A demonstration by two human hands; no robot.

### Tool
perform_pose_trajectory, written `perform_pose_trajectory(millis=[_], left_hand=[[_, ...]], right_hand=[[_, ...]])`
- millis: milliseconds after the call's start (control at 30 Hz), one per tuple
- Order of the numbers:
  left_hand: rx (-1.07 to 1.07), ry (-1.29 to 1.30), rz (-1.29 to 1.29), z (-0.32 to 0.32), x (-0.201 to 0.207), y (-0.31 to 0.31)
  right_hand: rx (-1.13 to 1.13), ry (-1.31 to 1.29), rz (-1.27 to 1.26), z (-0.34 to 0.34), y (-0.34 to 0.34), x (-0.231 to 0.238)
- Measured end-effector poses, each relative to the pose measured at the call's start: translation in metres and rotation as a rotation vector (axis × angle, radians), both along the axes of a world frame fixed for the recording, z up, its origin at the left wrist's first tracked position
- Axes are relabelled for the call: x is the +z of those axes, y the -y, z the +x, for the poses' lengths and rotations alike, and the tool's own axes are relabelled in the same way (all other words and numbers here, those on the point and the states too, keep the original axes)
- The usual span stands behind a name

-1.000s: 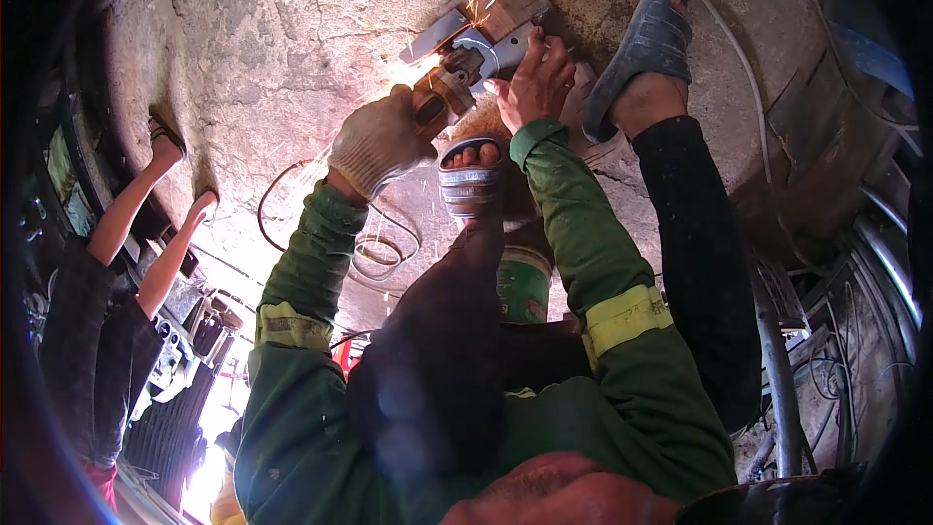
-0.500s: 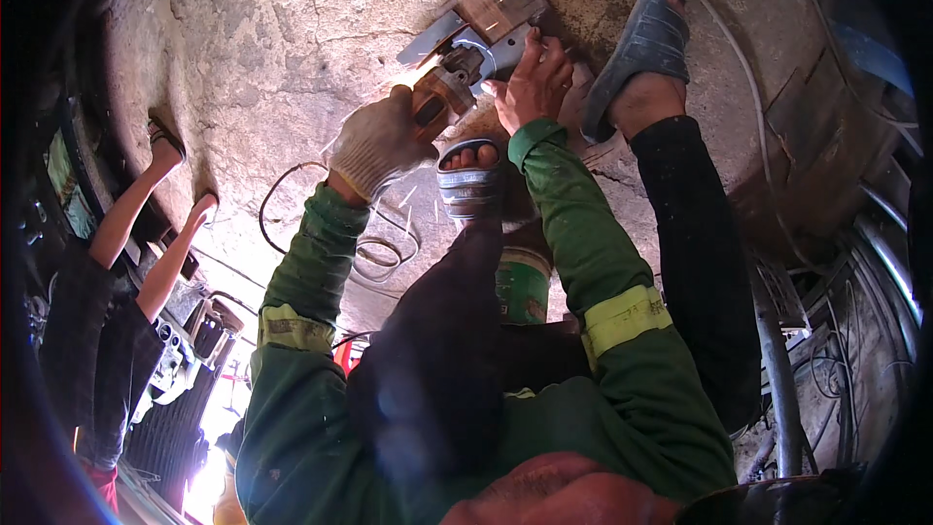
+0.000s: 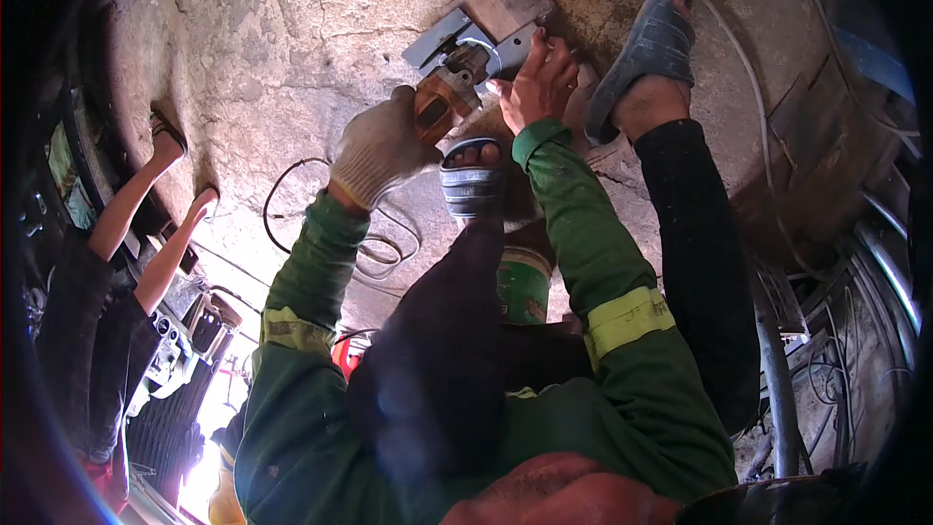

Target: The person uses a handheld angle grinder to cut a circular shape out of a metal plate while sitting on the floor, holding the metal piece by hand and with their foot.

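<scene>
Downward and forward, both my forearms reach out over the floor (image 3: pixel 243 87), elbows bent, in green cloth sleeves with yellow bands. My left hand (image 3: pixel 377 146), in a pale knitted glove with a ribbed cuff, is wrapped around the orange-brown body of an angle grinder (image 3: pixel 447 102), its grey metal head angled up and to the right over the workpiece. My right hand (image 3: pixel 539 87) is bare, its wrist slightly raised, thumb spread from the fingers at the near right edge of a smooth grey metal plate (image 3: pixel 512 51); I cannot tell whether it clasps the plate or only steadies it. The plate, pierced by a small round hole, lies on the rough, cracked concrete, just beyond my striped sandal (image 3: pixel 471 190). A brown rectangular block (image 3: pixel 510 2) with a flat, worn face sits against it on the far side.
</scene>
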State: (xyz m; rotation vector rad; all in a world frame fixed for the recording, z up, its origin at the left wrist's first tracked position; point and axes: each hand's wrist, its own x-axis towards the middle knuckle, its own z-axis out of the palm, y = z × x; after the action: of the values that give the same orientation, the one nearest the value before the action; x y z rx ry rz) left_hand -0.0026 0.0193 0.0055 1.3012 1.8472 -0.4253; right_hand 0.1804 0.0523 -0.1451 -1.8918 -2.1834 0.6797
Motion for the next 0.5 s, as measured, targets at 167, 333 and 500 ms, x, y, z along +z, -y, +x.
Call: perform_pose_trajectory(millis=[167, 333, 500], left_hand=[[0.095, -0.003, -0.021, -0.01, 0.029, 0.032], [0.17, -0.004, 0.002, -0.022, 0.026, 0.069], [0.19, 0.041, -0.014, -0.016, 0.021, 0.063]], right_hand=[[-0.015, 0.026, -0.035, 0.002, 0.002, -0.004], [-0.007, 0.033, -0.015, 0.001, 0.001, -0.002], [0.013, 0.015, -0.002, 0.005, 0.002, -0.003]])
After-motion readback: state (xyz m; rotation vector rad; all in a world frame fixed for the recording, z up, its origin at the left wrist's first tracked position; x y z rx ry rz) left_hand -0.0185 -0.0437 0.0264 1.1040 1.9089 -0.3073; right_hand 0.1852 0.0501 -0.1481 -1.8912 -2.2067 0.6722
